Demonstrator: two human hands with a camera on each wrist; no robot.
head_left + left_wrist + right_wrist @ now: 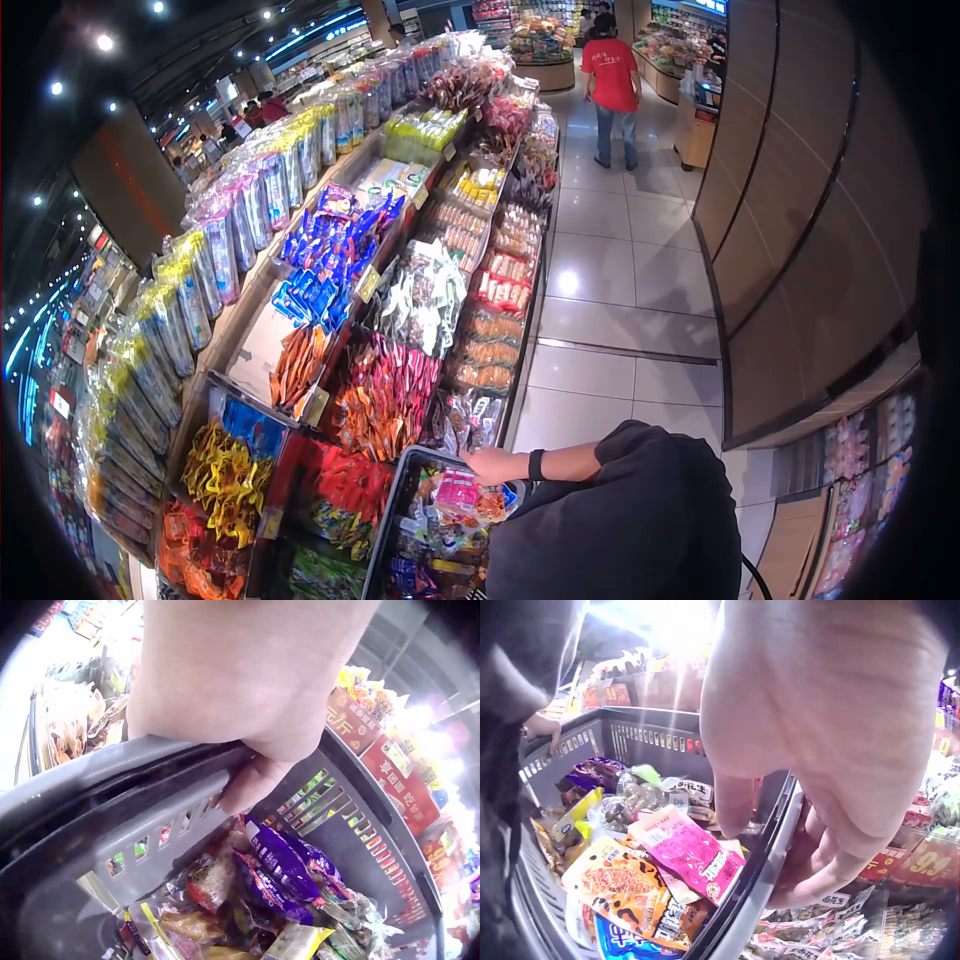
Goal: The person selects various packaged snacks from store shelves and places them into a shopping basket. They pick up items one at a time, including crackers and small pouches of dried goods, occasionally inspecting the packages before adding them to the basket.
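Note:
A dark grey shopping basket (384,530) filled with wrapped snacks is held between both hands. My right hand (817,727) grips one side of its rim, thumb inside and fingers curled outside. Below that thumb lie a pink snack packet (694,851) and an orange snack packet (626,881). In the left wrist view my left hand (240,682) grips the rim, its thumb hooked over the inner wall. Purple packets (274,859) lie beneath it among clear bags. The head view shows my right hand (495,465) at the basket's far corner; the dark sleeve hides the left.
A long tiered display of snack bins (400,300) runs along the left, with the basket against its near end. Tall bagged goods (270,190) line its top. A tiled aisle (590,300) lies to the right, beside a brown panelled wall (800,200). A person in red (612,80) stands farther up.

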